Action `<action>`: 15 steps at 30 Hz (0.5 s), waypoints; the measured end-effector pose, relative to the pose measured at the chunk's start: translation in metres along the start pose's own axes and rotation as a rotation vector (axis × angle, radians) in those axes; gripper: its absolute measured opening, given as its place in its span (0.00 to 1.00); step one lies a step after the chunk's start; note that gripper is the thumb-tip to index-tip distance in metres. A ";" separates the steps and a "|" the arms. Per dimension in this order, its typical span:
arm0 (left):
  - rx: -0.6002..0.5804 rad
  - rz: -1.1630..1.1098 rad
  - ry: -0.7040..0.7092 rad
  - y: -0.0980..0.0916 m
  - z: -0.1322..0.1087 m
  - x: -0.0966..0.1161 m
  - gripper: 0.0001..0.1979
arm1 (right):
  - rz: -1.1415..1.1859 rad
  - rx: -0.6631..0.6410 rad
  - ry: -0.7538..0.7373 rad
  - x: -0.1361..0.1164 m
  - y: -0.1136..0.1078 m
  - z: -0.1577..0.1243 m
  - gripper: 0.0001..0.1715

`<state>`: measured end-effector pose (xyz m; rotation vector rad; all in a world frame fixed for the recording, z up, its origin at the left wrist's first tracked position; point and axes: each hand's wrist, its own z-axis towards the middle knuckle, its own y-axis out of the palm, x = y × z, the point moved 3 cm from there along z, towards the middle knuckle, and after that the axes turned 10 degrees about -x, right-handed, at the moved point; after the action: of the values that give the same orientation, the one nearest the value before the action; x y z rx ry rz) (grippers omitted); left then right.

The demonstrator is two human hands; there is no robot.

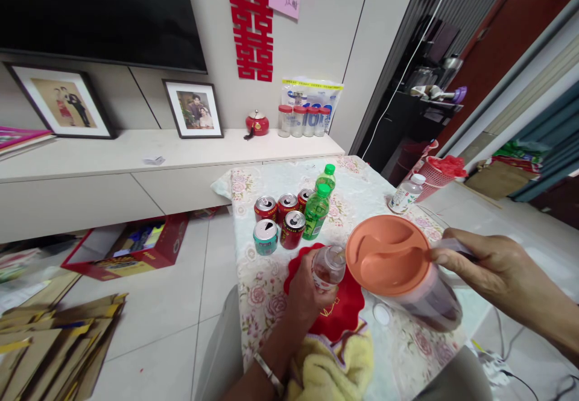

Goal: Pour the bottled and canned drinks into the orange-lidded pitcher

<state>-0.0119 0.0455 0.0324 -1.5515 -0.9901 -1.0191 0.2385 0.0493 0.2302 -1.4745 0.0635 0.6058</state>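
My left hand (304, 292) is wrapped round a small clear plastic bottle (329, 265) that stands open on a red mat (340, 310). My right hand (488, 268) grips the handle of a clear pitcher with an orange lid (386, 255), tilted toward the bottle's mouth. Dark liquid shows in the pitcher's body (434, 304). A white bottle cap (382, 315) lies on the tablecloth just below the pitcher. A yellow towel (328, 368) lies at the table's near edge.
Several drink cans (280, 220) and two green bottles (316, 211) stand mid-table on the floral cloth (253, 268). A small white-capped bottle (406, 194) stands at the far right edge. Flattened cardboard (49, 341) and a red box (131, 247) lie on the floor at left.
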 end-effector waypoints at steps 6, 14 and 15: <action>-0.011 -0.016 0.105 0.002 0.001 -0.002 0.35 | 0.000 0.011 -0.024 -0.004 -0.001 -0.001 0.36; -0.023 0.023 0.061 -0.001 -0.002 0.007 0.35 | -0.004 0.000 -0.019 -0.003 0.000 -0.001 0.36; 0.003 0.053 0.022 -0.002 -0.002 0.007 0.35 | -0.001 -0.010 -0.011 -0.003 0.000 -0.001 0.36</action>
<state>-0.0116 0.0447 0.0402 -1.5528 -0.9303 -0.9955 0.2359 0.0476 0.2310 -1.4810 0.0510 0.6139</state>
